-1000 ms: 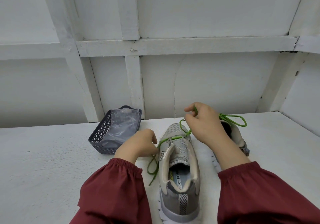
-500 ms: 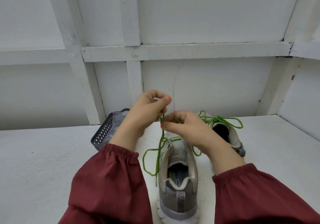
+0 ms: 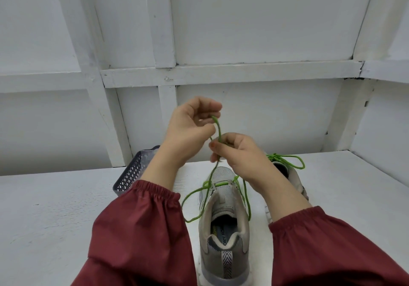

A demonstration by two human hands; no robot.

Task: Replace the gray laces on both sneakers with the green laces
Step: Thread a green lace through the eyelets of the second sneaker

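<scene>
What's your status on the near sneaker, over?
Left hand pinches green lace loop, right hand grips it below. Near sneaker bow not yet tied. Far sneaker already bowed. Basket behind left arm, no obstruction.

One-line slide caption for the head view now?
The left hand and right hand pinch the green lace above the near sneaker; the far sneaker wears a green bow.

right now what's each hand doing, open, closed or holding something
Left hand: closed, pinching the top of the green lace.
Right hand: closed, pinching the same green lace lower down.
</scene>
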